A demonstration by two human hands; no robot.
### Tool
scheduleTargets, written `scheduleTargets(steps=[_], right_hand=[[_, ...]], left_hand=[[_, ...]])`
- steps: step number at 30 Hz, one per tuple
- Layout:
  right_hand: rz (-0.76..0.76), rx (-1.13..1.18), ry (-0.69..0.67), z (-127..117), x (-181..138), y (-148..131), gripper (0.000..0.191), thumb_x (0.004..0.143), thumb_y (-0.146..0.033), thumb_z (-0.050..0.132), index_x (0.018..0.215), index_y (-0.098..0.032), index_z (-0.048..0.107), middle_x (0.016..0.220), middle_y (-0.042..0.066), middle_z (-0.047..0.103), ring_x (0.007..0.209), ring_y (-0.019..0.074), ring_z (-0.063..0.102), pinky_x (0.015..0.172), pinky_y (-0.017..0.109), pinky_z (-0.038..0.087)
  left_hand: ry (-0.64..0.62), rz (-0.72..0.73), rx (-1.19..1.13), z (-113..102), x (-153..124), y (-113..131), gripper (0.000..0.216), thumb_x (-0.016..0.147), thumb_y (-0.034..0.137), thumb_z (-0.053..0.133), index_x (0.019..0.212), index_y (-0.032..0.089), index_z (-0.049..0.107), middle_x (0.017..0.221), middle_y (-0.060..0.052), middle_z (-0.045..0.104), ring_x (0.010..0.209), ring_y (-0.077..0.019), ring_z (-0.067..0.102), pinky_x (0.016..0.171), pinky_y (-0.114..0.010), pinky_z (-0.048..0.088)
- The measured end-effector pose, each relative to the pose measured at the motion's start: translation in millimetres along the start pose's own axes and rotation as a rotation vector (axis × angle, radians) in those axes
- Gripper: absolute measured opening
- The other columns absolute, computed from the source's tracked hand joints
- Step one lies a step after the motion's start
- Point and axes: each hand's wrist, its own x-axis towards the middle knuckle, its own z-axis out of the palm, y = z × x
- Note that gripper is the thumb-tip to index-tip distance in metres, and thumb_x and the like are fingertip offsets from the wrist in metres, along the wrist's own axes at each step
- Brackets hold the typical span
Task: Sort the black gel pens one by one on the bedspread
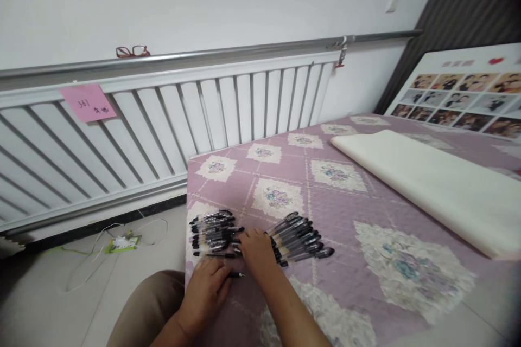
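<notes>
My left hand lies at the near edge of the bed, fingers closed round a black pen whose tip points right. Just beyond it is a pile of black pens and pen parts, with one pen lying crosswise nearest the hand. My right hand sits between this pile and a slanted row of clear-barrelled pens with black caps. Its fingers are curled down at the right end of the left pile; what they grip is hidden.
The pens lie on a purple flowered bedcover. A folded cream pad is at right, a photo board behind it. A white radiator borders the far side. On the floor lies a power strip with cables.
</notes>
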Motion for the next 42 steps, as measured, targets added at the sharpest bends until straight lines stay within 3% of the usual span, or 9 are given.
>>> scheduleTargets(steps=[9, 17, 24, 29, 33, 42], right_hand=[[0.059, 0.017, -0.004, -7.8, -5.6, -2.4, 0.015, 0.087, -0.026, 0.056, 0.094, -0.019, 0.067, 0.099, 0.009, 0.066, 0.099, 0.0275, 0.057, 0.079, 0.039, 0.041], [0.094, 0.061, -0.005, -8.9, -6.4, -1.3, 0.017, 0.084, -0.029, 0.061, 0.096, -0.019, 0.065, 0.099, 0.011, 0.067, 0.1, 0.0256, 0.058, 0.082, 0.038, 0.04], [0.062, 0.151, 0.053, -11.8, -11.8, 6.7, 0.016, 0.086, -0.02, 0.056, 0.101, -0.017, 0.062, 0.098, 0.011, 0.068, 0.098, 0.0259, 0.059, 0.085, 0.038, 0.039], [-0.01, 0.308, 0.054, -15.7, -33.1, 21.0, 0.019, 0.085, -0.017, 0.054, 0.104, -0.019, 0.06, 0.104, 0.006, 0.066, 0.099, 0.0167, 0.059, 0.084, 0.026, 0.042], [-0.035, 0.628, 0.036, -19.1, -59.1, 34.8, 0.016, 0.082, -0.017, 0.053, 0.093, -0.019, 0.063, 0.092, 0.004, 0.065, 0.089, 0.0176, 0.059, 0.078, 0.027, 0.044], [-0.066, 0.656, 0.014, -15.6, -78.8, 37.5, 0.016, 0.08, -0.014, 0.049, 0.088, -0.021, 0.062, 0.089, 0.004, 0.06, 0.089, 0.0183, 0.056, 0.079, 0.029, 0.043]], left_hand=[[0.029, 0.042, -0.019, 2.9, -2.2, -2.8, 0.018, 0.089, 0.021, 0.048, 0.101, 0.023, 0.061, 0.089, -0.006, 0.061, 0.083, -0.0217, 0.055, 0.075, -0.036, 0.045], [0.066, 0.049, -0.058, 6.8, -4.9, -6.2, 0.019, 0.089, 0.023, 0.048, 0.103, 0.023, 0.062, 0.092, -0.007, 0.062, 0.086, -0.0216, 0.057, 0.077, -0.036, 0.047], [0.072, 0.03, -0.07, 4.2, -2.5, -3.6, 0.021, 0.089, 0.021, 0.048, 0.106, 0.022, 0.061, 0.095, -0.007, 0.062, 0.089, -0.0217, 0.057, 0.08, -0.037, 0.047], [0.064, 0.016, -0.071, -0.3, 0.5, -0.9, 0.019, 0.089, 0.02, 0.048, 0.102, 0.022, 0.062, 0.093, -0.006, 0.062, 0.088, -0.0209, 0.056, 0.078, -0.035, 0.046], [0.065, 0.025, -0.032, -2.6, 1.4, -0.4, 0.019, 0.089, 0.022, 0.048, 0.102, 0.023, 0.062, 0.093, -0.006, 0.062, 0.088, -0.022, 0.056, 0.077, -0.036, 0.045], [0.041, 0.011, 0.045, -3.0, 3.1, 1.5, 0.016, 0.089, 0.022, 0.049, 0.095, 0.023, 0.064, 0.09, -0.005, 0.063, 0.086, -0.0216, 0.056, 0.076, -0.035, 0.044]])
